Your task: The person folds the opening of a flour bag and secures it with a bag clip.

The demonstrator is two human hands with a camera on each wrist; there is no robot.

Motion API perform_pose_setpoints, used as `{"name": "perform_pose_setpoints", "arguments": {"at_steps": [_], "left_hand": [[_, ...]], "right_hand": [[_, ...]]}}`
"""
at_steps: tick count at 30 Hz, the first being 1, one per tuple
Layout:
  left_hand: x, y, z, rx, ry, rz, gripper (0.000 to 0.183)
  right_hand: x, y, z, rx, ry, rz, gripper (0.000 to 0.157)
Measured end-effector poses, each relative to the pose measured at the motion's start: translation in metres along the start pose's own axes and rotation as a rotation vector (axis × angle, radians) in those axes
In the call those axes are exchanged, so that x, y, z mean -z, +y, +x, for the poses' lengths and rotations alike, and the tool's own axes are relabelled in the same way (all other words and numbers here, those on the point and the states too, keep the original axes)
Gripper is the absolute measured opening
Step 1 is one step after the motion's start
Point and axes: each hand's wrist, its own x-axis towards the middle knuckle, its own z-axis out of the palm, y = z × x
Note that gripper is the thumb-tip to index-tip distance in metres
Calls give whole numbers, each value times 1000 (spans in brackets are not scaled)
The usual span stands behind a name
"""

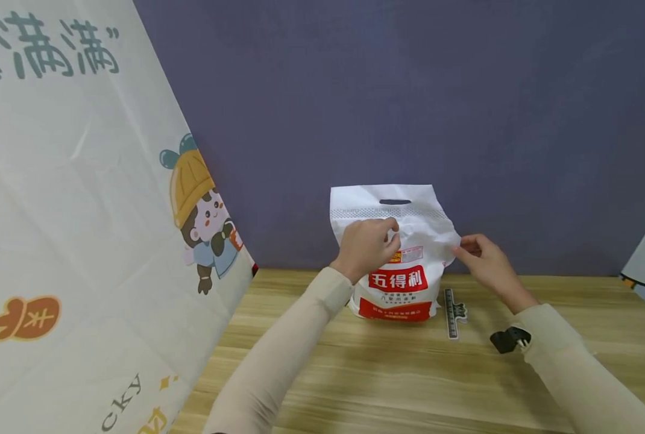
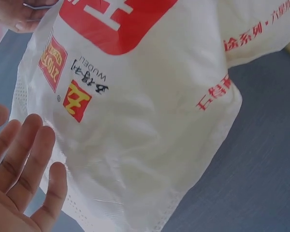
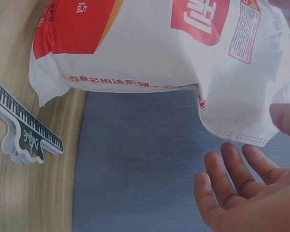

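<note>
A white flour bag [image 1: 387, 241] with red printing and a cut-out handle slot stands upright against the dark backdrop. My left hand [image 1: 367, 244] is before the bag's upper front. In the left wrist view its fingers [image 2: 34, 150] are spread and loosely bent, pinching nothing. At the bag's upper right side is my right hand [image 1: 485, 265]. The right wrist view shows its fingers [image 3: 237, 169] apart beside the bag's edge, with the thumb close to that edge; whether it touches is unclear. A piano-keyboard patterned clip [image 1: 453, 313] lies on the table, right of the bag.
The wood-grain table [image 1: 322, 374] reaches back to a dark blue-grey backdrop [image 1: 463, 90]. On the left hangs a white printed sheet [image 1: 84, 211] with cartoon figures and lettering. A black device [image 1: 509, 339] is on the right wrist.
</note>
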Motion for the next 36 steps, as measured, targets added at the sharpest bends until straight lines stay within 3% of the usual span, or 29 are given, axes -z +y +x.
{"name": "perform_pose_setpoints", "arguments": {"at_steps": [11, 19, 29, 36], "left_hand": [[-4, -6, 19, -43, 98, 80, 15], [1, -9, 33, -51, 122, 132, 20], [-3, -12, 54, 4, 39, 126, 45], [-4, -6, 69, 61, -19, 100, 50]], "right_hand": [[-4, 0, 5, -5, -8, 47, 62], [-8, 2, 11, -6, -22, 65, 63], [-10, 4, 16, -27, -37, 105, 64], [-9, 7, 21, -67, -52, 171, 64]]}}
